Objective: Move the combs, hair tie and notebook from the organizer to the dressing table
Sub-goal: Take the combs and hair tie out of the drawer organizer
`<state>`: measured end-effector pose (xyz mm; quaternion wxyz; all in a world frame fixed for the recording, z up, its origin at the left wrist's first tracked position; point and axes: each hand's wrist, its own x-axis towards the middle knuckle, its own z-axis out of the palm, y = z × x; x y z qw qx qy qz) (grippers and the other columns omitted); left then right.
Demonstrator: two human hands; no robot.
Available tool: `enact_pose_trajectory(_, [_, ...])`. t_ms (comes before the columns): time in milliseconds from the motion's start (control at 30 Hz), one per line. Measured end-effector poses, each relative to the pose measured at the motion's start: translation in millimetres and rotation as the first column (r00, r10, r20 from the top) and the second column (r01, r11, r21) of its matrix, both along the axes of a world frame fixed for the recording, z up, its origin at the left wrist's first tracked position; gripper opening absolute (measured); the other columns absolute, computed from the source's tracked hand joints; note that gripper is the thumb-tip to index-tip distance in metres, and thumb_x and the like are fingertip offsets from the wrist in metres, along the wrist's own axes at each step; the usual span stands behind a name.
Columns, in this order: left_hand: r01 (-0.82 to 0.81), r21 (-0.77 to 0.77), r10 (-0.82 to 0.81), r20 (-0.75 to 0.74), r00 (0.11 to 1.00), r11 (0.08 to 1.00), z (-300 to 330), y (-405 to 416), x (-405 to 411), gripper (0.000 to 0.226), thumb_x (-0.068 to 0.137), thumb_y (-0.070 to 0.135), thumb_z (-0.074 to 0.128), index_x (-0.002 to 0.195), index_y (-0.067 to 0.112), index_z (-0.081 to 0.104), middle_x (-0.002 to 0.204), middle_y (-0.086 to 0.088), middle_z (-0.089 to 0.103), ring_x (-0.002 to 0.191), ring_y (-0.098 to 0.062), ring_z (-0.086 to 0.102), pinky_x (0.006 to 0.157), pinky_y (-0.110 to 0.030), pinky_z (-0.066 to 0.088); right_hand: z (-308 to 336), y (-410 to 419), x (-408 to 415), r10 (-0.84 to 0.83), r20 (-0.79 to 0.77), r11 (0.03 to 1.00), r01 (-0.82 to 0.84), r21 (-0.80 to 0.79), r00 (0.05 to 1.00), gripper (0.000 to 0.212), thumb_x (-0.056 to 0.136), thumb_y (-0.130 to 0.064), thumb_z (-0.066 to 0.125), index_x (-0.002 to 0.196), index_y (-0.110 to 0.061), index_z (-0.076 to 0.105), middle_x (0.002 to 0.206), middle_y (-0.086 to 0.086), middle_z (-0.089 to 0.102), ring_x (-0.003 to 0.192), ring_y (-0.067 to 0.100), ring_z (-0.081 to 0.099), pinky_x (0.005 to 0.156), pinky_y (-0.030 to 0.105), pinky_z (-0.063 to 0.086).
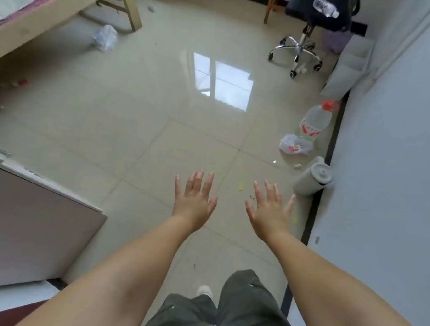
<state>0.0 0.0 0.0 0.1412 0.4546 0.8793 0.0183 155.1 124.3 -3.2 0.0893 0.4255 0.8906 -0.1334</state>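
Both arms stretch out in front of me over a glossy tiled floor. My left hand [194,201] is flat, palm down, fingers spread, holding nothing. My right hand [269,208] is held the same way a little to its right, also empty. No comb, hair tie, notebook or organizer is in view. A pale wooden furniture panel [31,225] stands at my lower left; I cannot tell whether it is the dressing table.
A bed frame [67,8] fills the top left. An office chair [302,42] stands at the back right. Along the right wall [396,147] lie a large plastic bottle [314,120], a plastic bag [294,145] and a grey canister [313,176]. My legs and a shoe [204,290] show below.
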Motion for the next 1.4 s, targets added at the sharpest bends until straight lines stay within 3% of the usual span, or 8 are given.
enact_pose_trajectory(233, [0.018,-0.036,-0.018,0.000,1.000,0.999,-12,55,-54,0.066,0.092,0.049,0.018,0.145,0.025,-0.013,0.158,-0.003,0.001,0.145,-0.021,-0.003,0.112,-0.056,-0.010,-13,50,-52,-0.014,0.015,0.999,0.015,-0.051,1.000,0.060,0.094,-0.052,0.022,0.147,-0.032,0.005,0.159,0.002,0.011,0.147,0.021,0.004,0.112,0.062,-0.004])
enact_pose_trajectory(500, [-0.051,0.010,0.051,0.025,0.998,0.999,-3,221,-163,0.065,0.093,0.048,0.020,0.146,0.024,-0.009,0.157,-0.005,0.005,0.145,-0.023,0.001,0.113,-0.056,-0.008,-7,220,-153,0.029,0.015,1.000,-0.029,0.003,0.999,0.060,0.094,-0.051,0.021,0.147,-0.029,0.007,0.159,0.003,0.014,0.147,0.022,0.005,0.113,0.060,-0.002])
enact_pose_trajectory(967, [-0.180,0.006,0.180,0.004,0.984,0.984,-2,469,-430,0.062,0.092,0.048,0.019,0.146,0.025,-0.002,0.157,-0.005,0.004,0.145,-0.022,0.000,0.113,-0.056,-0.008,-12,489,-430,0.099,-0.004,0.995,-0.099,0.003,0.995,0.059,0.094,-0.050,0.023,0.147,-0.030,0.009,0.158,0.003,0.017,0.146,0.020,0.011,0.114,0.059,0.002])
enact_pose_trajectory(1200, [-0.027,-0.001,0.027,-0.050,0.998,1.000,23,648,-598,0.062,0.093,0.048,0.019,0.146,0.024,-0.002,0.156,-0.006,0.004,0.145,-0.022,-0.001,0.113,-0.056,-0.008,12,651,-574,-0.058,-0.055,0.998,0.058,0.000,0.997,0.058,0.094,-0.050,0.025,0.147,-0.030,0.011,0.157,0.001,0.020,0.145,0.018,0.013,0.114,0.058,0.003])
enact_pose_trajectory(1400, [0.150,0.031,-0.149,-0.044,0.988,0.988,31,815,-669,0.062,0.092,0.048,0.016,0.146,0.025,-0.005,0.157,-0.004,0.001,0.145,-0.022,-0.004,0.113,-0.055,-0.010,22,806,-639,-0.193,-0.076,0.978,0.198,0.060,0.978,0.058,0.094,-0.048,0.027,0.147,-0.030,0.012,0.157,0.002,0.019,0.145,0.020,0.012,0.114,0.058,0.003])
